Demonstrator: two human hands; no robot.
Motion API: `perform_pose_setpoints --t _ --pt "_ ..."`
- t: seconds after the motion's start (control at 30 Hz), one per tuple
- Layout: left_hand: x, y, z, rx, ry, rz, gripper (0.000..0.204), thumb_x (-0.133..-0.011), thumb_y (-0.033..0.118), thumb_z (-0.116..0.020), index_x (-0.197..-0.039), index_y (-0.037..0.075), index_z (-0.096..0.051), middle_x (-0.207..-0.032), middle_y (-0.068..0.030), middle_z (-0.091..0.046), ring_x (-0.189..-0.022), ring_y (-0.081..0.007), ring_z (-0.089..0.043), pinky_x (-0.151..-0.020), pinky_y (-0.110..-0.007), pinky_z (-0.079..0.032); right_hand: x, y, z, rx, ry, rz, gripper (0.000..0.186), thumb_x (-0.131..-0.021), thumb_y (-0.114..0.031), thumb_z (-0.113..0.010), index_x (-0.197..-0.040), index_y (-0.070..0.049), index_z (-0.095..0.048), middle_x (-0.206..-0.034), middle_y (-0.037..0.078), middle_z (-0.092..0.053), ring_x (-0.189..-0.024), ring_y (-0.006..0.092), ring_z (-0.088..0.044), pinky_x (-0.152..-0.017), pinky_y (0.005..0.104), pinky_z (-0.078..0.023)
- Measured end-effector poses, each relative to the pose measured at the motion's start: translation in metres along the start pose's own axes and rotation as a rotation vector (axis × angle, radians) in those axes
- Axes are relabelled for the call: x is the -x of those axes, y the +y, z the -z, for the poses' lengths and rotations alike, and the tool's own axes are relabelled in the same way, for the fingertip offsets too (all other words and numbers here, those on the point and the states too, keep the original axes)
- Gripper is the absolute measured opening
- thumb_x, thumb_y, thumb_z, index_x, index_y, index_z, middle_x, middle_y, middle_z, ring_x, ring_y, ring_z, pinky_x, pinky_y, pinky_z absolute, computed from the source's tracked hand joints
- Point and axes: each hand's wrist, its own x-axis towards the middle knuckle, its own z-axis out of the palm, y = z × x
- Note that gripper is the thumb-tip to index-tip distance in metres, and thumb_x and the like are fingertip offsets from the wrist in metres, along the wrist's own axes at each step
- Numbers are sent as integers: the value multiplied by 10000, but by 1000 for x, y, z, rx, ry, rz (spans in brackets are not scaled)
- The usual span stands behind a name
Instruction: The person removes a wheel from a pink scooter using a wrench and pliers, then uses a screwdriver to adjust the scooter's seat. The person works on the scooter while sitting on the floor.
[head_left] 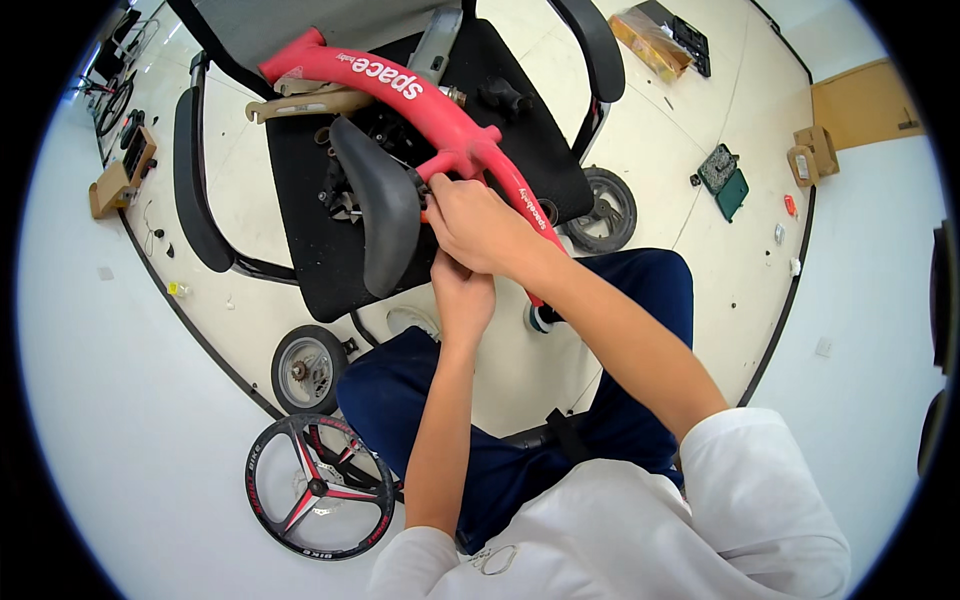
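A red bicycle frame [440,115] lies across the black seat of an office chair, its lower end reaching down between my knees. A dark grey bicycle saddle [375,205] is at the frame's seat tube, its nose toward the upper left. My right hand [480,225] is closed at the seat tube joint, just right of the saddle, with a bit of orange by its fingertips. Directly below it my left hand [464,298] is closed too, its fingers partly hidden under the right hand. What either hand grips is hidden.
The office chair [300,250] also bears a tan fork-like part [310,103], a grey metal part [436,45] and dark small parts. Small wheels [605,210] and a three-spoke wheel [318,488] lie around. A green tool case [724,182] and cardboard boxes [815,152] are at right.
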Motion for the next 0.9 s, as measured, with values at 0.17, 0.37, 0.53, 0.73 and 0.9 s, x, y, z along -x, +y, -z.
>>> perform_pose_setpoints --t 0.17,0.37,0.53,0.73,0.9 --pt "9 7 4 44 -46 141 168 -996 68 -558 -1121 -40 -589 -888 -23 -632 -710 -74 -541 -630 -241 -441 5 6 -7 -520 273 -198 220 -1016 -179 -465 -940 17 -530 -708 134 -559 -600 244 -549 -607 372 -467" --pt "13 21 41 6 78 208 241 -1065 204 -511 -1054 -12 -620 -680 50 -452 -550 -28 -337 -494 -219 -271 -1 -4 -45 -1098 207 -423 287 -1039 -203 -430 -977 35 -578 -676 56 -567 -541 133 -555 -517 306 -473" --pt "18 17 51 -101 139 161 290 -1069 232 -508 -1061 -26 -639 -673 53 -471 -563 -20 -353 -497 -217 -275 1 -10 -64 -985 380 -493 298 -1038 -212 -445 -990 41 -596 -693 71 -591 -571 151 -579 -537 323 -487" --pt "18 7 54 -126 218 79 316 -1058 189 -532 -1200 -79 -619 -948 -46 -668 -825 -68 -569 -713 -219 -463 1 -14 -79 -938 577 -551 327 -1012 -220 -509 -963 62 -668 -744 123 -673 -650 194 -636 -666 366 -500" --pt "23 4 41 -19 372 21 287 -1050 238 -558 -1006 -27 -658 -823 -2 -644 -655 -21 -518 -536 -208 -371 1 -18 -77 -917 625 -575 335 -993 -230 -575 -991 74 -716 -767 112 -699 -678 173 -633 -693 336 -491"
